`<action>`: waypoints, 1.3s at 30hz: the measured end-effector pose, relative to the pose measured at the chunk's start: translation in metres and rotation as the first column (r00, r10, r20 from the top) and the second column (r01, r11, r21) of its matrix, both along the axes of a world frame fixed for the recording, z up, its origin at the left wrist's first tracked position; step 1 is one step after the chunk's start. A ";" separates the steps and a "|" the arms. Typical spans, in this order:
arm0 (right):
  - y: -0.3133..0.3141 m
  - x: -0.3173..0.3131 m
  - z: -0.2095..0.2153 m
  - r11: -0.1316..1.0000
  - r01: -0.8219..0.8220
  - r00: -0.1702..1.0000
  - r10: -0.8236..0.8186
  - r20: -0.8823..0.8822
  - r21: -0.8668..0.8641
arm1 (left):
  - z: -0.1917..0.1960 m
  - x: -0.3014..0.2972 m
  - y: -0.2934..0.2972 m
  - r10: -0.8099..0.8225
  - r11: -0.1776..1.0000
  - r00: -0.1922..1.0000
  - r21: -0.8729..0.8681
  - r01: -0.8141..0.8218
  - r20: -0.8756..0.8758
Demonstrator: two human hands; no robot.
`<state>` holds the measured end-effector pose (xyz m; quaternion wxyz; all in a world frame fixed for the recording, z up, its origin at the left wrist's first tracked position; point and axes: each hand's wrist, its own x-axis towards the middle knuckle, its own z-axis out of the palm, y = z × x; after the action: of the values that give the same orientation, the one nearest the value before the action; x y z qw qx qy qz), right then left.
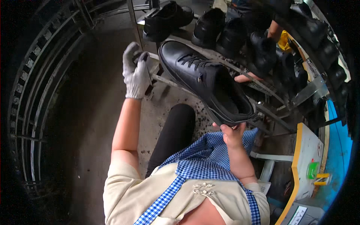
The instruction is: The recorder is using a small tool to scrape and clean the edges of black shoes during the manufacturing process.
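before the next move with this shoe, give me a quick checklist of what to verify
1. Right hand grips the shoe at its heel: ok.
2. Shoe held sole down, toe pointing away: ok.
3. Gloved left hand clear of the shoe, resting on the metal rack: ok.
4. Laces tied: cannot tell, they are too small to judge.
5. Another person's hand close behind the shoe, in the way: not ok.
6. Free spot among the other shoes on the rack: cannot tell.

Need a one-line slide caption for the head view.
Bare right hand holds a black laced shoe by its heel; gloved left hand grips a metal rack.
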<state>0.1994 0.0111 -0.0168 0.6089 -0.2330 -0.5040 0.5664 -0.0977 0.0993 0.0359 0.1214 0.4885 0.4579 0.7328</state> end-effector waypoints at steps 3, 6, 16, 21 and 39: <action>0.015 -0.021 0.013 0.969 0.163 0.986 -0.167 0.007 0.187 | 0.047 -0.010 0.022 0.109 0.990 0.951 0.115 -0.078 -0.289; 0.037 -0.036 0.015 0.935 0.236 0.966 -0.256 0.041 0.266 | 0.080 -0.028 0.054 0.291 0.952 0.587 0.164 -0.260 -0.756; 0.090 -0.094 0.031 0.878 0.238 0.964 -0.266 0.010 0.415 | 0.068 -0.052 0.004 0.333 0.941 0.563 0.303 -0.148 -0.757; 0.126 -0.136 0.055 0.771 0.259 0.954 -0.298 -0.031 0.582 | 0.033 -0.052 -0.066 0.012 0.999 0.998 0.038 -0.010 -0.055; 0.137 -0.063 -0.049 0.902 0.331 0.884 -0.399 0.242 0.278 | -0.054 0.030 0.054 -0.524 0.563 0.762 -0.516 0.646 0.382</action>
<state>0.1362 0.1485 -0.0660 0.6461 -0.3339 -0.5973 0.3380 -0.0674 0.1530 -0.0183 0.5533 0.4738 0.4696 0.4988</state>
